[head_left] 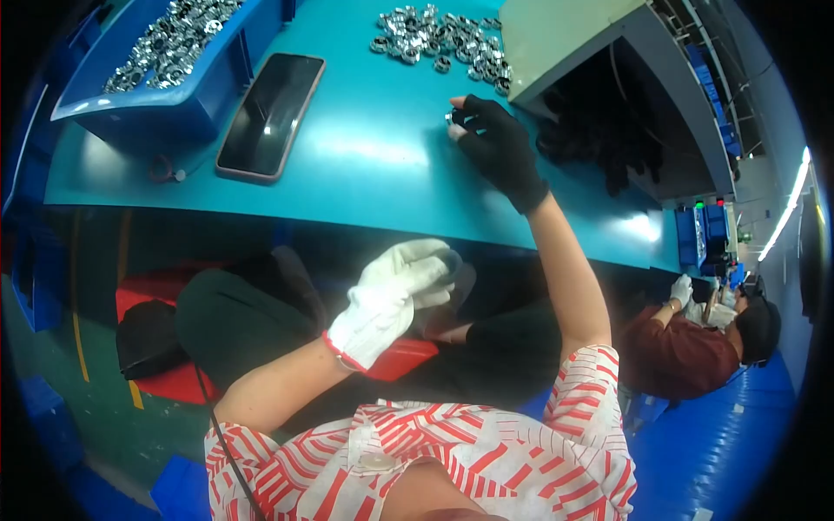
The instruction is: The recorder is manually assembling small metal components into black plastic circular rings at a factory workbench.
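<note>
My right hand [501, 149], in a black glove with bare fingertips, is over the table just below a loose pile of shiny metal rings [426, 36]. Thumb and forefinger pinch one small metal ring [450, 117]. Lower down, in front of the table edge and above my lap, my left hand [387, 293] wears a white glove with a red cuff. Its fingers are curled together. A dark rounded patch shows at their tips, too blurred to name.
A blue bin [156, 108] full of metal parts stands at the left of the turquoise table [347, 187], with a phone [270, 117] beside it. At the right is a pale box-like housing [573, 39] with a dark opening. Another person [695, 347] sits farther right.
</note>
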A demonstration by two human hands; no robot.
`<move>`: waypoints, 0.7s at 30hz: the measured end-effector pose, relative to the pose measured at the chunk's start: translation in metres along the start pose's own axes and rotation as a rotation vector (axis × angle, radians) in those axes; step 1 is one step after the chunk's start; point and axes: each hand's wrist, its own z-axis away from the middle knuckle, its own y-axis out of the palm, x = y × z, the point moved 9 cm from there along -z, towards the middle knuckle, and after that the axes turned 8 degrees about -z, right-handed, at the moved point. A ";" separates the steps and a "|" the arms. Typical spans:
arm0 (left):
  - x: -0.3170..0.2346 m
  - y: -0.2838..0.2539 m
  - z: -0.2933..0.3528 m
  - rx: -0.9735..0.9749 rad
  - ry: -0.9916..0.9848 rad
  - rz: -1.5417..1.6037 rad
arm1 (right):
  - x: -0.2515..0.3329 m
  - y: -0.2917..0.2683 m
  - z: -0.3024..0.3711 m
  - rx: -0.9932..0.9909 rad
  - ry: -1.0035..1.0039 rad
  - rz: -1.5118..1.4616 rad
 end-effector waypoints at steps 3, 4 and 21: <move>0.001 -0.007 0.001 -0.026 0.004 -0.007 | 0.029 0.004 0.064 0.056 -0.054 -0.201; 0.003 -0.008 0.000 -0.031 -0.005 -0.004 | 0.035 0.005 0.088 0.072 -0.018 -0.297; 0.028 -0.007 -0.014 -0.074 -0.060 -0.135 | -0.001 0.001 0.177 -0.039 0.054 -0.258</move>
